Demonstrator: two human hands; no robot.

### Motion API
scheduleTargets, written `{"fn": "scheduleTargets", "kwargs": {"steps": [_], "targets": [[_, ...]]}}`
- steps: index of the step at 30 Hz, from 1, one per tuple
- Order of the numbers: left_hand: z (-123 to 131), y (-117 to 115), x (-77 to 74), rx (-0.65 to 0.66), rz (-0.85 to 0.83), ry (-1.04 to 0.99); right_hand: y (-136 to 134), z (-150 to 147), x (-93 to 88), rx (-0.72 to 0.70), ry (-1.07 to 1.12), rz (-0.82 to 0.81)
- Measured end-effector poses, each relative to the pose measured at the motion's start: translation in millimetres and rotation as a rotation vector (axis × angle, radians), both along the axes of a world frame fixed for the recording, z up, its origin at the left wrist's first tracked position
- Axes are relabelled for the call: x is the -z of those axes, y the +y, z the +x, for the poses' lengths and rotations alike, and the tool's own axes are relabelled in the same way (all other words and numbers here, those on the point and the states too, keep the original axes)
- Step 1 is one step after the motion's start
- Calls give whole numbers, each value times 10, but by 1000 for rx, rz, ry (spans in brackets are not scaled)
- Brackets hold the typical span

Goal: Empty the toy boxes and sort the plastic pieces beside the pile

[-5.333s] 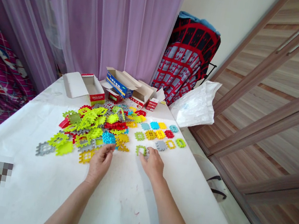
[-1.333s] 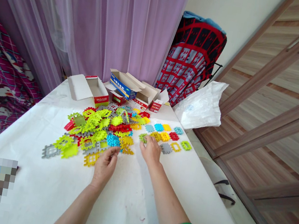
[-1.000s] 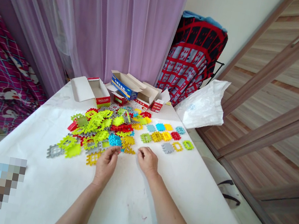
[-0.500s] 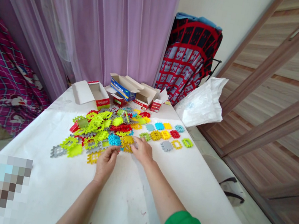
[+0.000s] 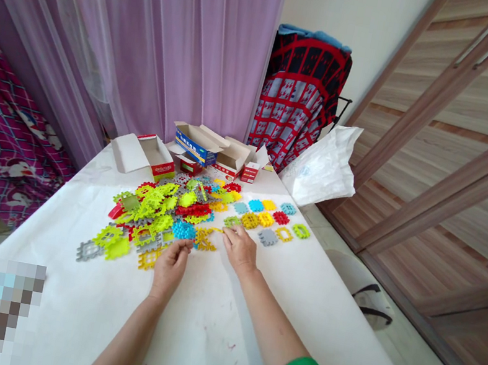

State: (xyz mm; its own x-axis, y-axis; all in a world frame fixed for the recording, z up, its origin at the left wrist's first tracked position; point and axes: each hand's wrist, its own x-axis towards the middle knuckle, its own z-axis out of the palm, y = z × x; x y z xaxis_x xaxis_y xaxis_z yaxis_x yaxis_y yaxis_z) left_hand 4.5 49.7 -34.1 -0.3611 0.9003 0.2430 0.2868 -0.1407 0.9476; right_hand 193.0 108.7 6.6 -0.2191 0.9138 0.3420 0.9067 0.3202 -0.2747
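Observation:
My right hand [image 5: 240,248] pinches a thin yellow interlocking building piece [image 5: 217,229], seen nearly edge-on just above the table. Beneath it lies another yellow building piece [image 5: 204,240] with an open pattern. My left hand [image 5: 172,263] is closed, with thumb and fingertips together beside a blue building piece [image 5: 184,231]; what it holds, if anything, is hidden. A heap of lime-green building pieces [image 5: 153,201], mixed with red, grey and yellow ones, spreads ahead and to the left. To the right, several single pieces lie apart in loose rows, a grey building piece [image 5: 267,237] among them.
Opened cardboard boxes, including a blue box [image 5: 195,143] and a red box [image 5: 154,157], stand along the far edge of the white-covered table [image 5: 202,339]. A white plastic bag [image 5: 325,166] rests at the far right corner. A wooden wardrobe [image 5: 444,142] stands to the right.
My right hand has lifted the yellow piece and moved it slightly right, baring the yellow piece below. My left hand has stayed nearly in place. The whole view has shifted a little.

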Motion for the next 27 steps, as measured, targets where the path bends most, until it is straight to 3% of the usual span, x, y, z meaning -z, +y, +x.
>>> {"fn": "scheduleTargets", "kwargs": {"steps": [4, 9, 14, 20, 27], "targets": [[-3, -12, -14, 0, 8, 6, -142, 323, 100, 25, 20, 72], [1, -26, -29, -1, 2, 11, -303, 567, 174, -9, -3, 22], [-2, -34, -37, -6, -4, 26, -383, 493, 115, 149, 49, -19], [-10, -42, -60, 17, -8, 2, -321, 259, 29, 214, -57, -66], [-13, -55, -90, 35, -22, -21, -211, 423, 129, 332, -67, -35]]}}
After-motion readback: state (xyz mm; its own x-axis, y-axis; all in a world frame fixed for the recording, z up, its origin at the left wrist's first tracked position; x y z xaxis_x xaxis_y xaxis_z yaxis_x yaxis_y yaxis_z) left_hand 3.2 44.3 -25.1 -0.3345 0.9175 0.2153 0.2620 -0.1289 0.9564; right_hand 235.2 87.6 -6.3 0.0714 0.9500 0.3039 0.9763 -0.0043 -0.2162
